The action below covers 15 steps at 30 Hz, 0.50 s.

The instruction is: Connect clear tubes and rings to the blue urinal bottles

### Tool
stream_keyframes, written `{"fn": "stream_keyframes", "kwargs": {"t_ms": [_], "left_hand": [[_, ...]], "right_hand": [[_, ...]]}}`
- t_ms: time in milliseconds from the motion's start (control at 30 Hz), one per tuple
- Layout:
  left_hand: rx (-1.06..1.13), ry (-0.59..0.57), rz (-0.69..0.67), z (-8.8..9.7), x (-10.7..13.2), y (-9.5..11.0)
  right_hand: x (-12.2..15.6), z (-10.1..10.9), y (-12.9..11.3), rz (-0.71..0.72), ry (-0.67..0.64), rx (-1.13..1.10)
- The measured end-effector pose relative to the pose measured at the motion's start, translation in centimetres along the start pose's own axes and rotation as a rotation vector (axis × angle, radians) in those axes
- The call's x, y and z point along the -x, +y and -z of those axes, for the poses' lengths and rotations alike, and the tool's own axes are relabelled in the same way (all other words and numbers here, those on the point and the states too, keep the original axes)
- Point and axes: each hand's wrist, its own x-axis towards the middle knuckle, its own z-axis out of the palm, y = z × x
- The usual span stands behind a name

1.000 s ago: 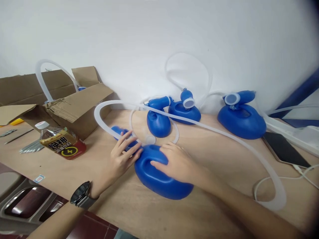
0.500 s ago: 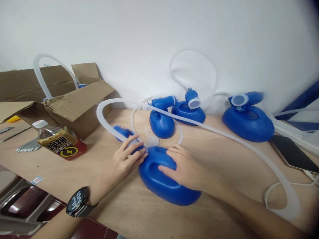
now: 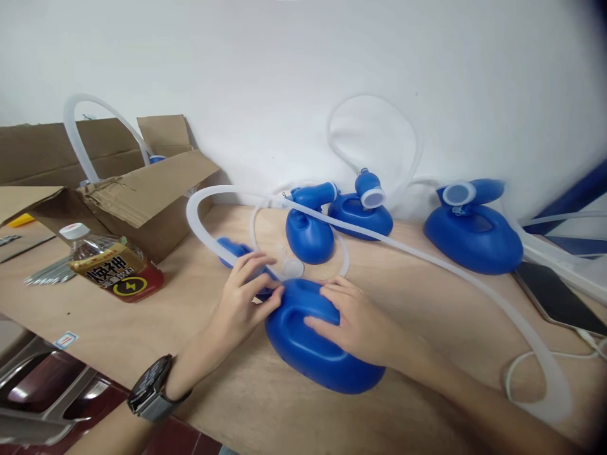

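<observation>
A blue plastic urinal bottle [image 3: 327, 370] lies on the wooden table in front of me. My right hand [image 3: 363, 316] grips its body, the fingers over the far side and the thumb at the handle opening. At the bottle's neck end, my left hand [image 3: 251, 291] has its fingers curled round the neck; they hide most of it. Beyond that hand shows a blue funnel piece [image 3: 231, 248], with a clear round cap [image 3: 293, 268] near the neck. A long whitish hose [image 3: 417, 251] loops from the left side across to the right edge of the table.
Several more blue urinal bottles [image 3: 310, 240] with hoses stand along the wall. To the left are an open cardboard box [image 3: 161, 189], a drink bottle [image 3: 114, 272] and thin metal rods [image 3: 50, 272]. A phone [image 3: 559, 300] with a white cable lies at right.
My left hand's fingers have shifted at the neck, and its wrist has turned slightly. My right hand keeps its hold. The bottle stays almost in place.
</observation>
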Motion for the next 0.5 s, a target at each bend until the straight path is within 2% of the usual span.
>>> {"fn": "stream_keyframes", "kwargs": {"t_ms": [200,333,400,500], "left_hand": [[-0.017,-0.078,-0.006,0.3,0.3,-0.4],[-0.066,-0.055,-0.050,0.6,1.8,-1.0],[-0.115,0.063,-0.035,0.8,3.1,-1.4],[-0.129,0.297,0.069,1.1,4.9,-2.2]], "right_hand": [[0.0,-0.1,0.0,-0.019,0.005,0.008],[-0.1,-0.1,-0.1,-0.047,0.000,0.008],[-0.2,0.1,-0.1,-0.053,-0.002,-0.002],[-0.3,0.6,0.1,-0.024,-0.015,-0.045]]}}
